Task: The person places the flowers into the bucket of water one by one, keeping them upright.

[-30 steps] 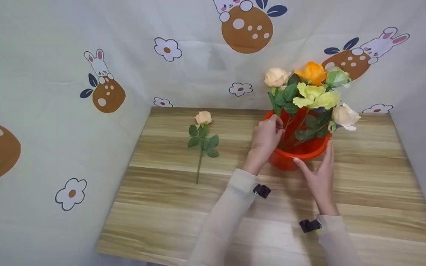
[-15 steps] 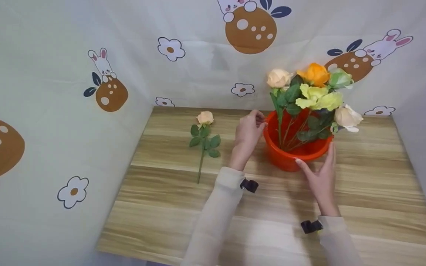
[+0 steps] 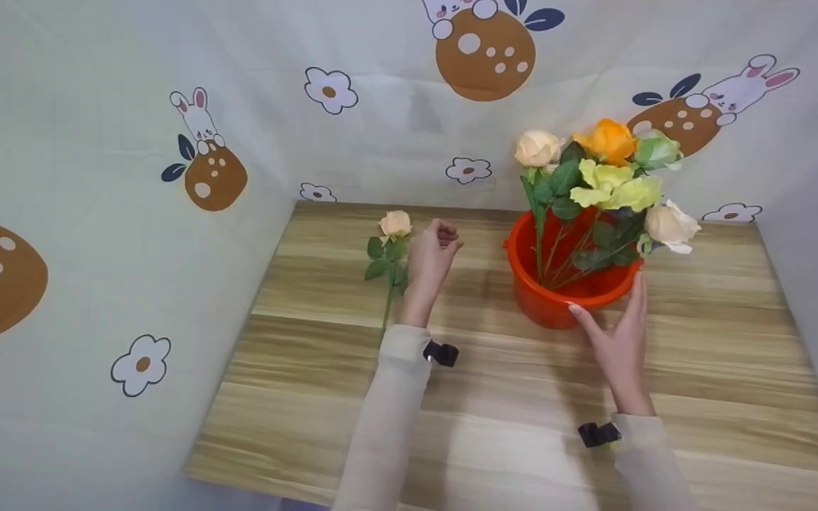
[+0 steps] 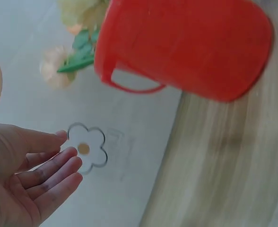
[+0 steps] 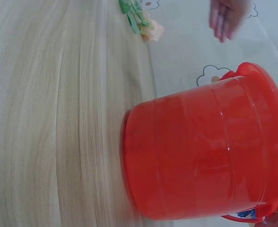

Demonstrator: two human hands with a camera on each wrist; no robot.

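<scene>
A red plastic bucket stands upright on the wooden table with several artificial flowers in it: an orange rose, a yellow bloom, a green rose and pale ones. My right hand holds the bucket's rim, thumb at the front and fingers along the right side. A single peach rose lies to the left, part of its stem and leaves hidden behind my left hand. That left hand holds nothing, and its fingers are loosely bent.
The wooden table meets a pale cloth backdrop printed with rabbits and flowers. Cloth also runs along the left and right sides. In the left wrist view, the bucket's red handle hangs at its side.
My left hand has let go of a pale rose in the bucket and moved left, over beside the rose on the table. The right hand has stayed at the bucket's rim.
</scene>
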